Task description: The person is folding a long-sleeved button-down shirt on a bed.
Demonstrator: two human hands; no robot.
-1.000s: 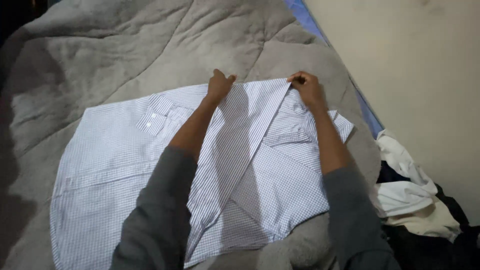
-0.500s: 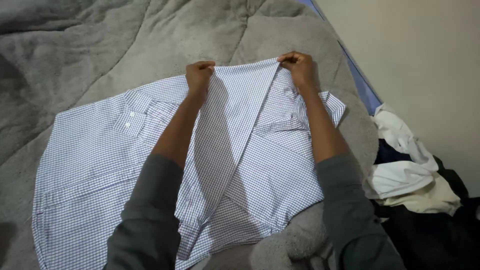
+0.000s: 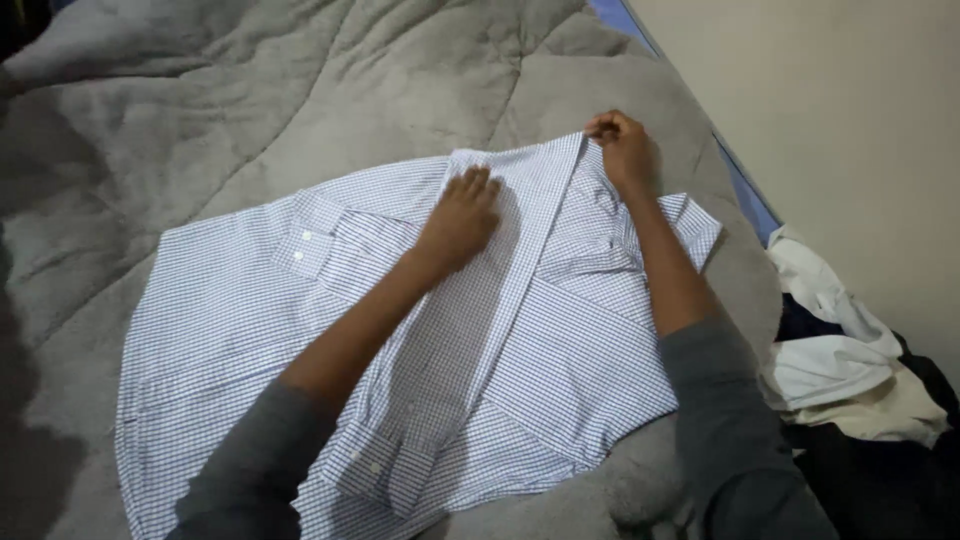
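Observation:
A white shirt with a fine blue check (image 3: 230, 320) lies spread on a grey quilt (image 3: 300, 90). One sleeve is folded across its middle in a long diagonal band. My left hand (image 3: 462, 212) rests flat on that band near its upper end, fingers spread, holding nothing. At the band's top corner my right hand (image 3: 622, 148) pinches the fabric between its fingers. Both forearms are bare, with grey sleeves pushed up.
A pile of white, cream and dark clothes (image 3: 850, 380) lies at the right, beside the quilt. A pale wall (image 3: 850, 120) runs along the right side, with a strip of blue sheet (image 3: 740, 190) showing at the bed's edge.
My left hand has let go of the sleeve's top edge and moved down onto the folded band, palm flat. The right hand keeps its pinch on the corner.

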